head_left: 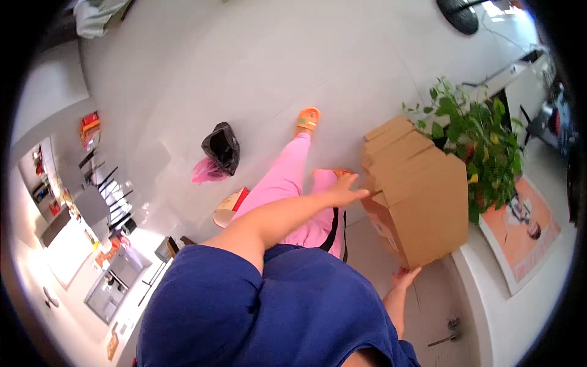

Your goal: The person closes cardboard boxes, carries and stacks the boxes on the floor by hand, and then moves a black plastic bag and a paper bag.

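A brown cardboard box (428, 211) is tilted at my right side, with flaps standing out along its far end. My right hand (403, 278) grips its near lower corner; some of those fingers are hidden under the cardboard. My left hand (345, 191) reaches across my body with fingers stretched toward the box's left edge. Its fingertips are at or very near that edge; whether they touch is unclear.
A leafy plant (480, 144) and a printed poster (523, 229) are beside the box on a white ledge (483, 306). On the floor are a black plastic bag (223, 147) with pink plastic and a round red-and-tan container (229, 208). A fan base (458, 15) stands far right.
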A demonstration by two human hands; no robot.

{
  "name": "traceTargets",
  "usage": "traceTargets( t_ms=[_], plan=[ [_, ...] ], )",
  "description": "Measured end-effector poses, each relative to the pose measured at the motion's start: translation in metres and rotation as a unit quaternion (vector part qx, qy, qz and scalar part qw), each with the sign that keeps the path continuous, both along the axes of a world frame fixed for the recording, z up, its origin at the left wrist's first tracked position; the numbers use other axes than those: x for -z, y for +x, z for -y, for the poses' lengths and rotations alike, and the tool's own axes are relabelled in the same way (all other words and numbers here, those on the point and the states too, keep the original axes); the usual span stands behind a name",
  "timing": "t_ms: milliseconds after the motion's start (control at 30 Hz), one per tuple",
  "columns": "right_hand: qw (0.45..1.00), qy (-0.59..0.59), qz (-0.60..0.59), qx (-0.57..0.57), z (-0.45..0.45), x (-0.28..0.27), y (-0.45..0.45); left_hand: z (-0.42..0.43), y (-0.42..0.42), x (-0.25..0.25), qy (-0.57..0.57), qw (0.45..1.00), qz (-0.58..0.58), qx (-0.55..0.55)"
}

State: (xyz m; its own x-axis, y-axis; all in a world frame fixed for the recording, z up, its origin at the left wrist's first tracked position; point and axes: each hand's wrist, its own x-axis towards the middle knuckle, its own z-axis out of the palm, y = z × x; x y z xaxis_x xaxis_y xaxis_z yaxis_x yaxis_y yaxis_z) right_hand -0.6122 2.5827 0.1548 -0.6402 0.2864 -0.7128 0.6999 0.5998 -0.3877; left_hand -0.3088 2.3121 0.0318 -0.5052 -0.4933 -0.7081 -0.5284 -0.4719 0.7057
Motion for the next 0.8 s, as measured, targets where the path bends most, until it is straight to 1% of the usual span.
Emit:
traceTargets(
  t_ms=[67, 100, 133, 167, 200, 233, 267, 300, 333, 367, 400, 433, 467, 500, 533, 567, 600, 633, 667, 700, 733, 767, 800],
  plan=[
    [0.996, 0.081, 0.007, 0.041, -0.046, 0.023, 0.001, 0.052, 0.076, -0.029, 0.051, 0.995, 0.075, -0.042],
    [0.995, 0.024, 0.09, 0.043, -0.058, 0.029, 0.012, 0.044, 0.119, -0.003, 0.04, 0.984, 0.143, -0.103],
    [0.984, -0.03, 0.172, 0.044, -0.057, 0.032, 0.031, 0.033, 0.173, 0.033, -0.064, 0.971, 0.198, -0.116],
    [0.973, -0.024, 0.226, -0.042, -0.039, 0.036, 0.051, 0.055, 0.212, -0.013, 0.038, 0.955, 0.246, -0.161],
    [0.95, -0.002, 0.257, -0.179, -0.005, 0.041, 0.077, 0.054, 0.251, -0.017, 0.019, 0.93, 0.333, -0.156],
    [0.907, 0.014, 0.276, -0.317, 0.029, 0.046, 0.102, 0.044, 0.291, -0.027, 0.051, 0.919, 0.349, -0.173],
    [0.855, 0.014, 0.282, -0.435, 0.071, 0.048, 0.128, 0.024, 0.322, -0.032, 0.015, 0.902, 0.395, -0.171],
    [0.814, -0.007, 0.276, -0.511, 0.112, 0.052, 0.148, 0.002, 0.351, -0.036, 0.041, 0.899, 0.405, -0.162],
    [0.792, -0.042, 0.267, -0.547, 0.152, 0.052, 0.164, -0.02, 0.375, -0.039, 0.066, 0.896, 0.413, -0.152],
    [0.771, -0.081, 0.256, -0.577, 0.192, 0.052, 0.179, -0.041, 0.39, -0.047, 0.091, 0.891, 0.415, -0.163],
    [0.776, -0.141, 0.256, -0.559, 0.228, 0.051, 0.194, -0.06, 0.397, -0.054, 0.115, 0.885, 0.416, -0.174],
    [0.781, -0.203, 0.283, -0.518, 0.265, 0.048, 0.207, -0.08, 0.398, -0.058, 0.119, 0.882, 0.416, -0.188],
    [0.783, -0.261, 0.31, -0.471, 0.298, 0.037, 0.221, -0.102, 0.398, -0.062, 0.142, 0.869, 0.406, -0.243],
    [0.776, -0.256, 0.316, -0.483, 0.319, 0.026, 0.238, -0.124, 0.393, -0.066, 0.165, 0.853, 0.395, -0.298],
    [0.773, -0.256, 0.273, -0.512, 0.335, 0.017, 0.257, -0.144, 0.386, -0.069, 0.17, 0.847, 0.394, -0.313],
    [0.77, -0.259, 0.228, -0.537, 0.342, 0.017, 0.271, -0.158, 0.382, -0.068, 0.162, 0.85, 0.388, -0.316],
    [0.764, -0.26, 0.23, -0.544, 0.333, 0.036, 0.274, -0.169, 0.379, -0.066, 0.153, 0.854, 0.383, -0.316],
    [0.7, -0.24, 0.245, -0.626, 0.315, 0.064, 0.274, -0.186, 0.374, -0.056, 0.176, 0.821, 0.363, -0.404],
    [0.631, -0.215, 0.256, -0.701, 0.3, 0.08, 0.272, -0.189, 0.375, -0.053, 0.181, 0.819, 0.36, -0.408],
    [0.572, -0.111, 0.242, -0.776, 0.286, 0.078, 0.282, -0.19, 0.372, -0.05, 0.124, 0.841, 0.372, -0.372],
    [0.504, -0.053, 0.24, -0.828, 0.262, 0.086, 0.286, -0.189, 0.369, -0.043, 0.065, 0.86, 0.381, -0.334],
    [0.425, -0.002, 0.236, -0.874, 0.239, 0.094, 0.29, -0.185, 0.369, -0.03, 0.048, 0.872, 0.385, -0.3],
    [0.343, -0.001, 0.248, -0.906, 0.209, 0.116, 0.284, -0.178, 0.371, -0.016, 0.03, 0.881, 0.39, -0.266]
  ],
)
